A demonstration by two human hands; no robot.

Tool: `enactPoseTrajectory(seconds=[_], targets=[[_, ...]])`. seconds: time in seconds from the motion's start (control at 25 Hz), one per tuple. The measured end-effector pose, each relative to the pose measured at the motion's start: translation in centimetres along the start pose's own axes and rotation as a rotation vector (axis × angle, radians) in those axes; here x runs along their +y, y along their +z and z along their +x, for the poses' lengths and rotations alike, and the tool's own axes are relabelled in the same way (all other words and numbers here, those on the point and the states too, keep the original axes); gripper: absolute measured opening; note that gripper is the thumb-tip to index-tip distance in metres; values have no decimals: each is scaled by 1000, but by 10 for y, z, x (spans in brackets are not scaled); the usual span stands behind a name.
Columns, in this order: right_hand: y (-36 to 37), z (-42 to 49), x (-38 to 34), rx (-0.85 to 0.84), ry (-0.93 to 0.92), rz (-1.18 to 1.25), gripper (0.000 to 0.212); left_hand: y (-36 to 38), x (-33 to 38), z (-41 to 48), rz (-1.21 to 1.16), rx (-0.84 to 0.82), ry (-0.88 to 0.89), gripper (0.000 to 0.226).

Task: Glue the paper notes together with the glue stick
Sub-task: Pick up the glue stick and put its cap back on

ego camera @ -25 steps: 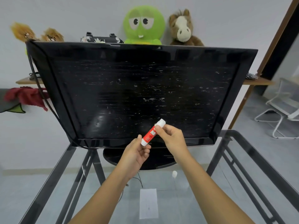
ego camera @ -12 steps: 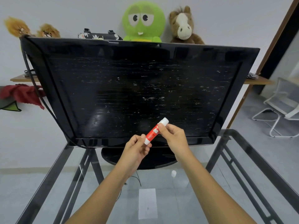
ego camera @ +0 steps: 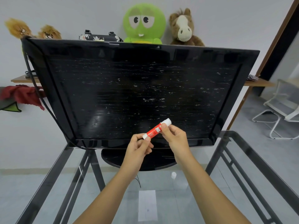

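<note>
Both hands hold a red glue stick (ego camera: 155, 130) with white ends up in front of the TV screen, tilted with its upper end to the right. My left hand (ego camera: 138, 147) pinches the lower white end. My right hand (ego camera: 175, 138) grips the red body near the upper white end. A white paper note (ego camera: 147, 205) lies flat on the glass table (ego camera: 210, 199) below, between my forearms. A small white cap (ego camera: 173, 174) stands on the glass just beyond the note, to the right.
A large black TV (ego camera: 137, 94) on a round stand (ego camera: 113, 157) fills the far half of the table. Plush toys (ego camera: 144, 23) sit on a wooden shelf (ego camera: 24, 79) behind it. A white chair (ego camera: 281, 109) stands at the right.
Both hands have stayed together on the glue stick and its upper end has shifted slightly to the right. The view has tilted a little.
</note>
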State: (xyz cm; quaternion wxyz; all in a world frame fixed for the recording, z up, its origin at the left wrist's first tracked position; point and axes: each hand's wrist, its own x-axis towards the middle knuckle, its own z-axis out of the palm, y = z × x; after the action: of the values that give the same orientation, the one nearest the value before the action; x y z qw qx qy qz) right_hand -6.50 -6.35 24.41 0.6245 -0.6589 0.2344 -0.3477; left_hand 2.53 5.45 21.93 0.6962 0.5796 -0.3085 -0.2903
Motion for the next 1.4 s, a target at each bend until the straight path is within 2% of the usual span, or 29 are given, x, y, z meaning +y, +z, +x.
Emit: enactPoseTrajectory(seconds=[0.08, 0.16, 0.2, 0.28, 0.32, 0.36, 0.4, 0.48, 0.56, 0.6, 0.64, 0.68, 0.8, 0.84, 0.88, 0.92, 1.04, 1.08, 1.12, 1.16, 1.28, 1.36, 1.4], targets=[[0, 1, -3, -27, -2, 20, 27, 2, 2, 0, 151, 52, 94, 25], [0, 1, -6, -50, -3, 37, 32, 2, 8, 3, 200, 50, 20, 39], [0, 1, -6, -58, -4, 38, 32, 0, 14, 6, 130, 19, -112, 45], [-1, 0, -6, -69, -9, 27, 31, -3, 25, 9, -203, -114, -487, 47], [-1, 0, -6, -71, -12, 17, 31, -4, 28, 9, -339, -151, -605, 47], [-1, 0, -6, -71, -13, 10, 30, -3, 28, 9, -397, -157, -628, 47], [-1, 0, -6, -69, -13, 10, 29, -2, 27, 7, -394, -142, -573, 45], [1, 1, -7, -57, -7, 8, 26, 0, 20, 4, -255, -66, -285, 38], [3, 1, -8, -43, -1, 2, 27, 2, 15, 1, 23, -16, 23, 38], [4, 1, -8, -47, -7, 1, 28, 2, 12, 0, 135, 6, 102, 37], [4, 1, -9, -63, -16, 0, 28, 0, 11, -1, 177, 20, 102, 40], [5, 1, -10, -83, -25, -4, 28, -2, 11, 0, 141, 10, 25, 45], [6, 0, -8, -117, -36, -24, 30, -7, 24, 1, -215, -110, -424, 55], [6, 0, -7, -117, -34, -23, 31, -6, 26, 2, -236, -116, -494, 56], [7, -1, -5, -109, -33, -23, 31, -5, 24, 2, -157, -93, -477, 55], [7, -1, -4, -95, -33, -23, 30, -5, 20, 2, -35, -49, -379, 53], [8, -1, -5, -60, -34, -7, 26, -2, 9, -5, 246, 9, 76, 44], [8, -1, -6, -67, -37, -8, 26, -2, 7, -7, 264, -2, 130, 43], [9, -1, -7, -82, -41, -10, 26, -3, 6, -8, 230, -8, 102, 45], [9, -2, -7, -98, -43, -7, 27, -4, 8, -8, 131, -11, -3, 50], [10, -2, -6, -110, -53, -8, 30, -6, 20, -6, -318, -141, -419, 56], [10, -3, -4, -89, -48, -6, 31, -6, 23, -5, -263, -140, -482, 55], [9, -3, -3, -77, -45, -4, 32, -5, 21, -5, -152, -96, -416, 52]])
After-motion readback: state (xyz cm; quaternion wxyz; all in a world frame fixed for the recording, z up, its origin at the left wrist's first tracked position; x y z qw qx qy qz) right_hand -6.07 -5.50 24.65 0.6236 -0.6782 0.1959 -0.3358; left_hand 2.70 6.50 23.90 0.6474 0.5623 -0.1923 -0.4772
